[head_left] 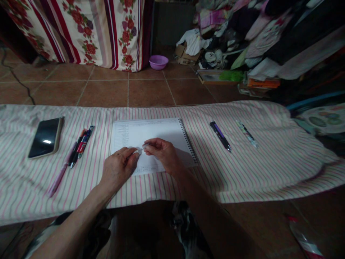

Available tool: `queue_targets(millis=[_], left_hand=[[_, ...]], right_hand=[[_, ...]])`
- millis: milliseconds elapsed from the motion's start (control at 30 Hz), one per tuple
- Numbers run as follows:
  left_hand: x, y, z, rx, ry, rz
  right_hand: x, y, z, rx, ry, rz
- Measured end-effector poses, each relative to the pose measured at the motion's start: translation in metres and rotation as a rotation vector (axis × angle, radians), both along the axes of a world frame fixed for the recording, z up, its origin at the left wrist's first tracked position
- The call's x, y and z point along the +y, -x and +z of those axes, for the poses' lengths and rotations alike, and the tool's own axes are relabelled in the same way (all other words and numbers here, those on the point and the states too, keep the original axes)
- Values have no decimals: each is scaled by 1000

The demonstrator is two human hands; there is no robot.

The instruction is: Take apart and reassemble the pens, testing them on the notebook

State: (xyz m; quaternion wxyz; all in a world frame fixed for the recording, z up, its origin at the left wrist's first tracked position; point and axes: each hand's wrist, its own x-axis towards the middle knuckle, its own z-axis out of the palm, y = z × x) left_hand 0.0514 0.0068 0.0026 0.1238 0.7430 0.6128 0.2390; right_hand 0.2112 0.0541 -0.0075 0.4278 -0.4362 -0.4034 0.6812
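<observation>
Above the spiral notebook [161,129], both hands meet with their fingertips almost touching. My left hand [118,165] is closed in a pinch on a small clear, whitish piece [139,149], perhaps part of a pen, though its kind is not plain. Closed too, my right hand [161,153] pinches the thin end of something small at the same spot; the fingers hide most of it. The notebook lies open flat, its coil on the right and printed rows down the left of the page.
A phone [45,137] and several pens [81,145] lie to the left on the striped cloth [210,180]. On the right are a black-and-purple pen [220,136] and a patterned pen [247,134]. Beyond, a purple basin [158,62] stands on the tiled floor.
</observation>
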Motion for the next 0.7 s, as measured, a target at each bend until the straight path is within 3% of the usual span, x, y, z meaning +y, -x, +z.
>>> queue_targets(millis=[700], left_hand=[[0, 1, -2, 12, -42, -9]], right_hand=[[-2, 2, -3, -34, -53, 50]])
